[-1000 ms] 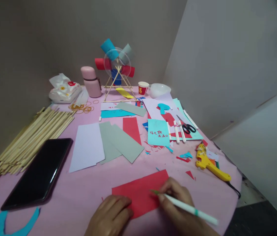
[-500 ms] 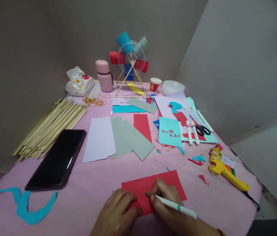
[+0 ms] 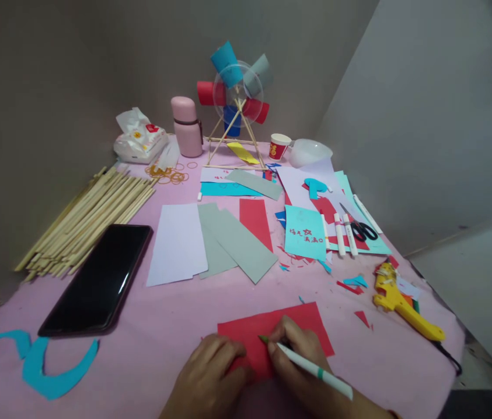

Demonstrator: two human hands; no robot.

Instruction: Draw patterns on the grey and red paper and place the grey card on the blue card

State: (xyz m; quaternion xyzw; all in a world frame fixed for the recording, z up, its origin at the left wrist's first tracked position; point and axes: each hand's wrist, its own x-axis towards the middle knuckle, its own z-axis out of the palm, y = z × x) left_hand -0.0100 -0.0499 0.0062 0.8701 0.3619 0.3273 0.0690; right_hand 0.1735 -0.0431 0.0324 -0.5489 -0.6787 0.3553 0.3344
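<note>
At the far left, well out from the left grip, the curled blue paper cut-offs [image 3: 60, 377] lie loose, with the black smartphone [image 3: 97, 279] just beyond them — pushed aside, it seems, so that neither crowds the arms. The left hand [image 3: 211, 372] rests on the near left part of the red paper rectangle [image 3: 250, 327], its grip loosely spread rather than pinching, probably to stop the sheet sliding on the cloth-covered tabletop [image 3: 176, 317]. The sheet lies flat beneath both hands. To the left grip's right, the right hand [image 3: 296, 352] pinches the white marker [image 3: 333, 382] low on its barrel, likely for fine control; its green tip points down at the sheet, though contact cannot be told. Farther right of that grip lies the yellow glue gun [image 3: 407, 308] — within reach, yet apart from the paper.
</note>
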